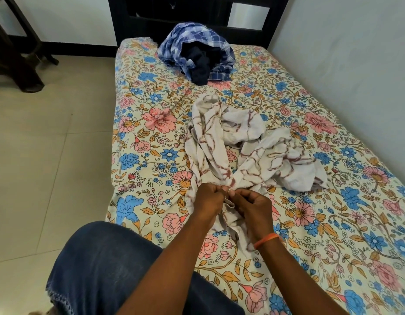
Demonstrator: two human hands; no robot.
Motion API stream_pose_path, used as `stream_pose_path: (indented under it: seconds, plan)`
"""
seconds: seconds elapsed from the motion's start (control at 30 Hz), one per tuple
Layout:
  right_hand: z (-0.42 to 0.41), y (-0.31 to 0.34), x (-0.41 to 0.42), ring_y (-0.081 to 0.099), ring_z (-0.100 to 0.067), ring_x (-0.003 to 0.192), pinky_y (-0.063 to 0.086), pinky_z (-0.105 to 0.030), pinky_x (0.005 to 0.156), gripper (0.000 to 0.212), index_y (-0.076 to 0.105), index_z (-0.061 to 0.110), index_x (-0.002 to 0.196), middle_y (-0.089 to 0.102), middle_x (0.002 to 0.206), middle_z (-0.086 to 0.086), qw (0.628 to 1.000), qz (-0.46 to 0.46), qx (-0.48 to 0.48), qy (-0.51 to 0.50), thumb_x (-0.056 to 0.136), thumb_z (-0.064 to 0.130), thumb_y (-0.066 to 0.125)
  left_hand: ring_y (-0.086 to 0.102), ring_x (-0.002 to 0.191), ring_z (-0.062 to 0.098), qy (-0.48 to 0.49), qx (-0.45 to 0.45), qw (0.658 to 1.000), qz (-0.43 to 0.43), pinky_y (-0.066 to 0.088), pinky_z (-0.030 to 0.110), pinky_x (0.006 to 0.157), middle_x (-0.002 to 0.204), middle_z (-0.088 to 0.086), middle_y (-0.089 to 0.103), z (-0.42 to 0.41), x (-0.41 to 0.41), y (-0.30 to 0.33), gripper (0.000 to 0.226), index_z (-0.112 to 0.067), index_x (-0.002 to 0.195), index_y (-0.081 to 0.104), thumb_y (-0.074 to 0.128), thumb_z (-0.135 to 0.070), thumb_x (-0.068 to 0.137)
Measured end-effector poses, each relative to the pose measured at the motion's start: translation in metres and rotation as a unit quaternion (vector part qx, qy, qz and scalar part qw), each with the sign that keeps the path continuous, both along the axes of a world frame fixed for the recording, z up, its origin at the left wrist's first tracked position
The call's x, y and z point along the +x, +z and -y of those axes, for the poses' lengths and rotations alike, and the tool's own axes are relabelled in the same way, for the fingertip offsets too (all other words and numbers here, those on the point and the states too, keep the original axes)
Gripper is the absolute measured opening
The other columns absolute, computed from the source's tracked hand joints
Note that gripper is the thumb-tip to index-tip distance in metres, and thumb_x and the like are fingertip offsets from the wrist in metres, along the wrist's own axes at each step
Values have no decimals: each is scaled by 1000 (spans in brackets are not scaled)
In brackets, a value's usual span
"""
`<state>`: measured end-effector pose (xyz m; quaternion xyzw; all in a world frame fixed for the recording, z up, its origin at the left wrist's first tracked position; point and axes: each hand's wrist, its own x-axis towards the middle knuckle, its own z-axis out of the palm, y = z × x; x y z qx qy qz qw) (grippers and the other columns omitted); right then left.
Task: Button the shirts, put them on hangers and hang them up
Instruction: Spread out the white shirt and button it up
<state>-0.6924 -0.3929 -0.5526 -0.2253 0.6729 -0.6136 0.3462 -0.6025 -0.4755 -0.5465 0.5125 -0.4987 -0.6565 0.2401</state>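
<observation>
A white shirt with brown vein-like print lies crumpled along the middle of the bed. My left hand and my right hand meet at its near end, each pinching a front edge of the fabric, fingertips almost touching. An orange band circles my right wrist. Further back a blue-and-white checked shirt lies heaped with a dark navy garment tucked into it. No hanger is in view.
The bed carries a floral sheet and stands against a pale wall on the right. A dark headboard rises behind the heap. Tiled floor lies to the left, with dark wooden furniture legs at the far left. My knee in blue denim is at the front.
</observation>
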Motion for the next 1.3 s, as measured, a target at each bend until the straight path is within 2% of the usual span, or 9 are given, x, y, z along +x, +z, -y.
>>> stream_pose_path:
  seconds: [0.23,0.43,0.57,0.63,0.73,0.83,0.97,1.17,1.3]
  plan:
    - [5,-4,-12,68,-46,94,54,-57,92,41,75,-2,93,72,95,-29,996,80,27,40,67,28,83,68,81,31,-30,59,994,-86,54,47,88,85,25,71,2,6,-1,18,-5,77,72,64,-9,93]
    - [6,0,-12,67,-40,90,49,-59,92,50,74,-2,97,70,98,-32,994,83,19,70,65,35,84,67,79,26,-35,83,990,-109,54,40,88,84,20,71,4,11,3,14,0,89,72,60,-5,94]
    - [3,6,-19,67,-37,81,56,-50,81,24,74,-2,87,72,89,-29,995,44,63,71,76,18,82,63,77,14,-98,-77,990,59,51,32,81,77,-6,66,0,9,4,20,-21,81,68,57,-18,97]
    - [3,9,-22,70,-33,72,60,-39,69,6,73,6,78,74,76,-17,994,-66,91,13,80,8,79,60,87,16,-128,-212,947,205,44,38,88,81,-11,58,-5,8,2,28,-25,69,57,53,-20,96]
    - [12,18,-25,67,-17,67,54,-28,65,11,69,17,72,69,68,1,959,-261,77,-78,77,10,75,56,106,25,-175,-327,868,331,34,44,93,106,-1,59,-8,5,0,13,-21,93,64,52,-17,93]
    - [33,28,-29,60,-9,66,47,-17,63,9,67,14,75,66,72,5,929,-366,37,-42,79,8,71,47,113,27,-176,-411,824,348,35,44,93,118,3,51,-6,4,-4,27,-19,115,57,62,-23,89]
    - [68,21,-50,58,-14,74,44,-25,70,11,67,11,82,62,78,3,896,-419,137,46,77,12,77,43,114,28,-218,-514,763,326,34,43,87,126,1,52,0,-2,-5,52,-19,127,52,64,-15,77]
    - [56,-2,-65,70,-26,72,59,-35,65,26,63,15,73,69,81,-12,950,-267,156,-51,86,-6,56,43,125,24,-233,-364,854,288,34,43,103,131,-4,55,13,0,-11,52,-24,135,49,53,-45,87]
    - [43,-14,-66,72,-22,65,61,-42,68,9,66,13,78,72,76,-11,967,-194,128,-107,86,14,70,67,95,21,-106,-287,935,181,52,43,88,101,-3,72,27,-6,-15,41,-28,124,56,41,-48,91]
